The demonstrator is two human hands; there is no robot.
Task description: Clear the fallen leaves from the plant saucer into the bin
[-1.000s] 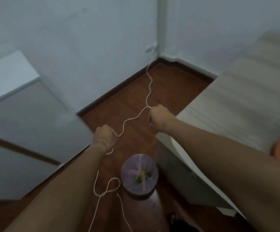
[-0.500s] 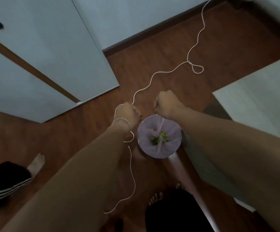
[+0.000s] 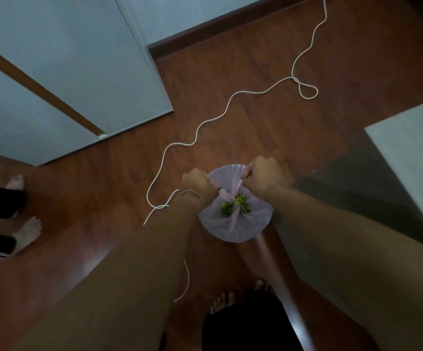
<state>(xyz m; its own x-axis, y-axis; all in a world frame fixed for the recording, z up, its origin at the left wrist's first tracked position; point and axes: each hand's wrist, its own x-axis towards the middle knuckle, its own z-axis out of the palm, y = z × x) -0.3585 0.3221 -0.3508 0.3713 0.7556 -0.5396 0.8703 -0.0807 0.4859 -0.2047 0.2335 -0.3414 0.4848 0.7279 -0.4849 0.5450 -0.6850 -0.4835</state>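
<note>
A small round bin lined with a pale purple bag (image 3: 253, 225) stands on the wooden floor below me. Green leaves (image 3: 235, 207) lie in its middle. My left hand (image 3: 196, 187) is a closed fist at the bin's left rim, pinching the bag's edge. My right hand (image 3: 263, 178) is closed on the bag's edge at the far rim. A strip of the liner stretches from the hands down across the leaves. A white cord (image 3: 192, 141) loops around my left wrist and trails away over the floor. The plant saucer is out of view.
A white door (image 3: 61, 72) stands open at the upper left. A pale table top (image 3: 413, 158) juts in from the right. Another person's bare feet (image 3: 25, 229) are at the left edge. My own toes (image 3: 223, 304) show below the bin.
My view has tipped down from the wall to the floor. Both hands have dropped from holding the cord in the air to the bin's rim, where they now grip the bag.
</note>
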